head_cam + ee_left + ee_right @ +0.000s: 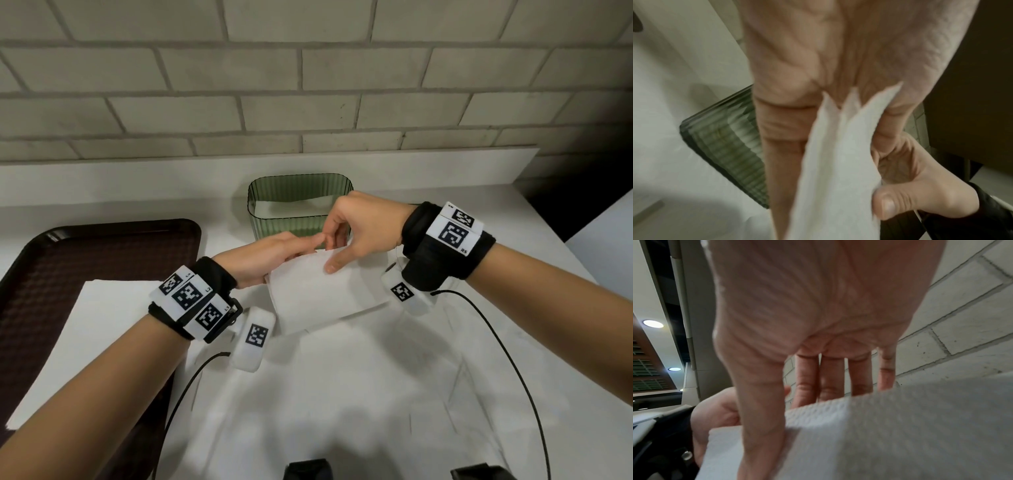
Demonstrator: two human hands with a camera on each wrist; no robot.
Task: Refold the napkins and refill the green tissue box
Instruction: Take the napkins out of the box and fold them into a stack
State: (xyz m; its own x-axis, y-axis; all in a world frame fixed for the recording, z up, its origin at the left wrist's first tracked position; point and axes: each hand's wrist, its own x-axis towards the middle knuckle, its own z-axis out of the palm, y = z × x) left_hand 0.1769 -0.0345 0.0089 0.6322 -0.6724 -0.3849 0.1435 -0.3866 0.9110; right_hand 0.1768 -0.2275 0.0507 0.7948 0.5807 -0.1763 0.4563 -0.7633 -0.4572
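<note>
Napkins come first on the left: a flat white sheet (99, 329) lies partly on the dark tray (102, 246), out beyond the left wrist, untouched. Next, the left hand (270, 255) reaches toward the middle, its fingers fairly straight and laid along the upper left edge of the folded napkin (322, 291), with the thumb below; the left wrist view shows layered paper edges fanning between those fingers (789, 129), so the grip looks like a light pinch. Just beside it, the right hand (359, 229) hooks over the same top edge, thumb pressed on the near face and curled fingers behind, the two hands nearly touching. That napkin is lifted, tilted above the tabletop (342, 394). Beyond both hands, just past the fingertips, stands the green tissue box (291, 192), ribbed and translucent, open at the top, holding what looks like a low layer of white paper and much spare room. Likely risks: the loose layers could splay apart if either pinch slackens, spoiling the fold, and a napkin lowered askew may catch on the box's near rim and crumple rather than lie flat.
</note>
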